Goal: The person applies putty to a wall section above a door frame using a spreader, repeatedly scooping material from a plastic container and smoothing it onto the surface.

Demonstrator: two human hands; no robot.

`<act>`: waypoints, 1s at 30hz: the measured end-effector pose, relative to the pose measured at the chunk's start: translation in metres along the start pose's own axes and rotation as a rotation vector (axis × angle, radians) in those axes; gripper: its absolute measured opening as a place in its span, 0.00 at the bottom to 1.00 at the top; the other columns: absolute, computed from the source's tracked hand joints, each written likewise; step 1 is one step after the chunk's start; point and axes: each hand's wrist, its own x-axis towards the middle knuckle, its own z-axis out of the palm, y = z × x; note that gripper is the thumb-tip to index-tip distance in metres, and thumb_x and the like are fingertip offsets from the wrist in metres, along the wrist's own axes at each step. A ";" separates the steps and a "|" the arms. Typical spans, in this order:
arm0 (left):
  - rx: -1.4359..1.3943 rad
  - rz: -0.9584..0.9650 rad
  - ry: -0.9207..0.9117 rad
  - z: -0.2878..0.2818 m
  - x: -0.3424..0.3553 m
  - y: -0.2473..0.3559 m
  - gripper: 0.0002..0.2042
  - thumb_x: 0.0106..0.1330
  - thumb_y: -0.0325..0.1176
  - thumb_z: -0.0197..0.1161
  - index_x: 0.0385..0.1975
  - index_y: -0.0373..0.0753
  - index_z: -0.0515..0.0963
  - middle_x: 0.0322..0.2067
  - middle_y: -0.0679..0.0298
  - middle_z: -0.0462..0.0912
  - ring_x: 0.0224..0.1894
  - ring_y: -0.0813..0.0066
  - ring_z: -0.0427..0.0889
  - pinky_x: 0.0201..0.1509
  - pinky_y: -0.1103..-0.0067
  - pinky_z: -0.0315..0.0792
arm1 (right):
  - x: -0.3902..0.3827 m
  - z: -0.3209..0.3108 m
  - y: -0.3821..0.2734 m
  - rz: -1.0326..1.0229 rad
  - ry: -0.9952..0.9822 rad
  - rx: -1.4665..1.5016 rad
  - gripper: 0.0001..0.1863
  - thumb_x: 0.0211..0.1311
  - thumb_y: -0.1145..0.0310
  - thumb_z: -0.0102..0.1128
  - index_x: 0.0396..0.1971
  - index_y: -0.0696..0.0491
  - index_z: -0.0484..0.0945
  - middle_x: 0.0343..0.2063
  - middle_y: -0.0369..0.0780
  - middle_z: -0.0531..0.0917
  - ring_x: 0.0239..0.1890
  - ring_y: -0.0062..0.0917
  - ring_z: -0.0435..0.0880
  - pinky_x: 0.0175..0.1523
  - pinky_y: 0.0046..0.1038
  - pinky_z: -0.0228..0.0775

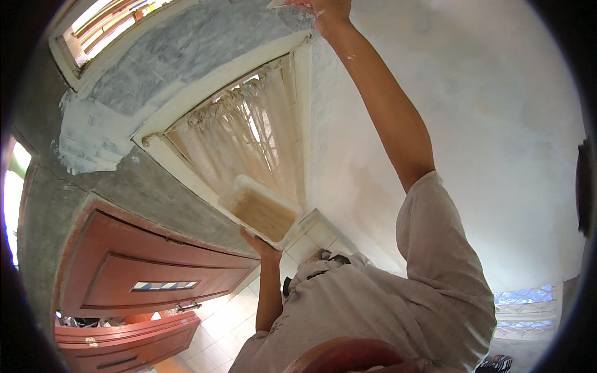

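My left hand (262,246) grips the near edge of a shallow white rectangular tub (272,191), tilted so its beige-stained inside shows. My right arm is stretched up, and my right hand (333,12) is at the wall's corner above the curtained window, cut off by the upper edge. Its fingers are closed round something pale, mostly out of view, that I cannot make out. Beside it, the grey wall band (180,62) over the window carries smeared whitish coating. The adjoining wall (472,124) on the right is pale and patchy.
A gathered beige curtain (242,130) hangs in the window frame below my right hand. At the lower left are a reddish-brown door (155,264) with a handle and pale floor tiles (217,329). A louvred opening (112,28) is at the upper left.
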 end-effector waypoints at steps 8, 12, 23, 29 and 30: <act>-0.174 -0.104 0.012 0.004 -0.011 -0.003 0.42 0.70 0.71 0.43 0.77 0.50 0.59 0.72 0.66 0.66 0.71 0.59 0.69 0.72 0.60 0.67 | -0.004 -0.072 0.040 0.008 0.158 -0.199 0.14 0.60 0.76 0.56 0.43 0.64 0.84 0.37 0.45 0.87 0.37 0.28 0.88 0.42 0.33 0.87; -0.143 -0.071 0.028 -0.005 -0.022 -0.001 0.41 0.71 0.71 0.42 0.77 0.49 0.59 0.72 0.65 0.66 0.71 0.59 0.69 0.72 0.60 0.68 | -0.015 -0.066 0.063 0.021 0.172 -0.276 0.13 0.58 0.71 0.61 0.40 0.60 0.86 0.35 0.47 0.90 0.40 0.34 0.91 0.46 0.36 0.83; -0.139 -0.035 0.068 -0.023 -0.027 0.003 0.40 0.73 0.69 0.42 0.76 0.47 0.59 0.71 0.64 0.67 0.70 0.59 0.70 0.71 0.60 0.69 | -0.024 -0.049 0.083 0.009 0.217 -0.070 0.08 0.61 0.75 0.57 0.32 0.63 0.82 0.28 0.47 0.87 0.30 0.34 0.91 0.34 0.32 0.87; -0.156 0.001 0.041 -0.021 -0.026 0.012 0.40 0.73 0.69 0.43 0.75 0.47 0.61 0.70 0.64 0.67 0.69 0.59 0.70 0.70 0.61 0.70 | -0.039 -0.005 0.052 0.104 0.187 0.216 0.07 0.58 0.79 0.55 0.33 0.63 0.81 0.29 0.46 0.86 0.28 0.32 0.89 0.34 0.35 0.86; -0.160 -0.001 0.035 -0.015 -0.026 0.012 0.40 0.73 0.69 0.43 0.75 0.47 0.61 0.70 0.64 0.67 0.69 0.59 0.70 0.70 0.61 0.70 | -0.031 0.002 0.051 0.015 0.129 0.118 0.09 0.65 0.74 0.53 0.30 0.61 0.82 0.26 0.44 0.85 0.26 0.30 0.87 0.31 0.34 0.82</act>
